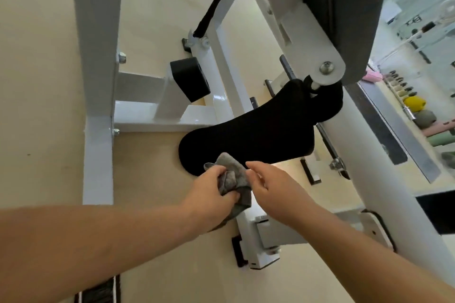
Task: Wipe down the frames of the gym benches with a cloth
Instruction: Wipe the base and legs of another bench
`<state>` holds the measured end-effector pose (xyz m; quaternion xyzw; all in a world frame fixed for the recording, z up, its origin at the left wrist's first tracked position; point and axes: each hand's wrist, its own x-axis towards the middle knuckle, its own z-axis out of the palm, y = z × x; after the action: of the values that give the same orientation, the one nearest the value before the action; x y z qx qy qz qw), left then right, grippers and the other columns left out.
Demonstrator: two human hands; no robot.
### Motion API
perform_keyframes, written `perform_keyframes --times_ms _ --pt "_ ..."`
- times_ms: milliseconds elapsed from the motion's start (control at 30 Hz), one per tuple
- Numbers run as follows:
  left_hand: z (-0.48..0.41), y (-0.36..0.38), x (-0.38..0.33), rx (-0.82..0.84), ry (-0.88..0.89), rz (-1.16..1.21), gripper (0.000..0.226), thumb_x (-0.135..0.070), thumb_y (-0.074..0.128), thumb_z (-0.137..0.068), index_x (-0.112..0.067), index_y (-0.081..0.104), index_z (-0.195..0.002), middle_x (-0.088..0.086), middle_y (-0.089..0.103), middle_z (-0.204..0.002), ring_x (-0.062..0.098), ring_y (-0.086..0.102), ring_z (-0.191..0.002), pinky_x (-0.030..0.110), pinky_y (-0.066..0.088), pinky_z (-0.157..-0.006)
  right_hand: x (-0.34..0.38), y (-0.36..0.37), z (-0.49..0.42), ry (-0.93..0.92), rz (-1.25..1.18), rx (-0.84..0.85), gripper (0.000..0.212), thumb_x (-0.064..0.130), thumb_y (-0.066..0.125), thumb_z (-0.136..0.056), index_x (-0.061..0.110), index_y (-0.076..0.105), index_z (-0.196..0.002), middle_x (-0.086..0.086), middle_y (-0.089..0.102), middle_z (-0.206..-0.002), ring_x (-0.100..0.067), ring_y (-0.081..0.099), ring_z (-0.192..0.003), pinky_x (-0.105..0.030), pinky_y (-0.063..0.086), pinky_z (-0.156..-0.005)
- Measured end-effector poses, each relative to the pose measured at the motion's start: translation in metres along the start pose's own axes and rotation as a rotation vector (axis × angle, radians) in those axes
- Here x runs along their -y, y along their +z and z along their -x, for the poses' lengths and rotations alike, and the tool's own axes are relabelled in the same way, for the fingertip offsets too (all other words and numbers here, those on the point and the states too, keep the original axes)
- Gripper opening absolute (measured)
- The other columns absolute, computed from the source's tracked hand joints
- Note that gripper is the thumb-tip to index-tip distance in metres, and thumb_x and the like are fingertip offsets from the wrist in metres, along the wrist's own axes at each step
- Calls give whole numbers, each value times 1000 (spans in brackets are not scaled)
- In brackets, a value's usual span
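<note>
Two bare forearms reach in from the bottom edge and meet near the middle of the view. The left hand (211,189) has its fingers and thumb curled round a crumpled grey cloth (232,179), which bunches out above and below its grip. The right hand (268,187) is just beside the cloth with its fingers loosely extended and holds nothing; whether its fingertips touch the fabric cannot be told. Directly under the hands a white foot (256,248) of the bench frame (98,155) sits on the beige floor (49,106), with black end caps at its edge. Just beyond the cloth lies a black seat pad (246,135), its rounded end nearest the hands. Behind it a white crossbar (147,123) joins a tall white upright on the left, and a black rubber block (190,79) stands on a short white support. Higher up, a white pivot bracket with a silver bolt (326,67) carries the dark backrest pad (344,7), and a black strap (211,12) hangs beside a slanted white bar. Far off at the right edge, a row of coloured weights, among them a yellow one (414,103), lines a shelf.
</note>
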<state>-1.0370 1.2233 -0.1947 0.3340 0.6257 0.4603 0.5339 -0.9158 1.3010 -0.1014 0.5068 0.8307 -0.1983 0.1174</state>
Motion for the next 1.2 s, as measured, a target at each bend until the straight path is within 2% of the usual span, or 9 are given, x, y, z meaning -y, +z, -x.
perform_keyframes --times_ms 167,300,433,533,633,767,900,1000,1200 --pt "16 -26 -50 86 55 -233 8 -25 68 -95 -25 69 -102 -3 70 -95 13 68 -89 39 61 -86 14 -32 51 131 112 -4 41 47 33 -108 36 43 -146 8 58 -139 -15 58 -121 -32 50 -91" --pt "13 -2 -106 167 88 -387 14 -23 59 -101 -17 64 -112 2 65 -105 17 63 -98 27 54 -83 21 -91 106 66 409 -159 28 47 35 -107 33 59 -106 11 61 -99 -8 56 -85 -18 33 -60" --pt "18 64 -145 178 95 -306 16 -19 56 -100 -10 63 -111 4 64 -101 18 60 -93 27 53 -80 2 -121 160 -46 466 -502 30 52 47 -100 37 66 -118 16 64 -104 -7 61 -90 -9 37 -68" --pt "42 120 -134 87 23 -66 19 -25 51 -100 -26 61 -116 -2 68 -107 21 64 -100 39 55 -94 -25 -126 167 288 98 -424 54 63 51 -95 35 47 -141 16 58 -110 -7 62 -86 -7 46 -58" --pt "67 163 -119 59 -3 347 23 -31 47 -105 -32 65 -120 -14 73 -103 6 69 -93 24 58 -81 -26 -122 161 297 143 -264 58 54 46 -102 29 31 -152 6 52 -136 -11 57 -120 -23 53 -94" --pt "80 180 -76 14 29 458 26 -22 50 -108 -38 67 -119 -9 74 -91 7 67 -78 12 51 -63 -12 -108 158 277 179 -241 75 42 42 -106 20 -3 -162 -1 13 -167 -20 17 -154 -38 23 -125" --pt "60 168 -8 -217 -122 232 41 -12 43 -106 -29 57 -141 -5 69 -117 9 65 -99 17 47 -74 -12 -95 153 297 230 -301 80 49 38 -105 18 -10 -161 -1 6 -169 -20 8 -155 -39 14 -128" --pt "43 172 -7 -121 -131 234 43 -16 46 -106 -20 49 -149 6 55 -146 26 57 -128 30 47 -99 -11 -88 149 314 309 -349 81 51 35 -105 15 -12 -161 -4 0 -170 -22 2 -156 -39 13 -128" --pt "33 213 -28 -82 -190 477 47 -30 50 -106 -30 37 -152 -10 10 -168 18 40 -139 42 38 -117 -9 -87 147 309 249 -466 76 55 41 -102 22 8 -162 3 16 -168 -17 22 -153 -36 34 -121"
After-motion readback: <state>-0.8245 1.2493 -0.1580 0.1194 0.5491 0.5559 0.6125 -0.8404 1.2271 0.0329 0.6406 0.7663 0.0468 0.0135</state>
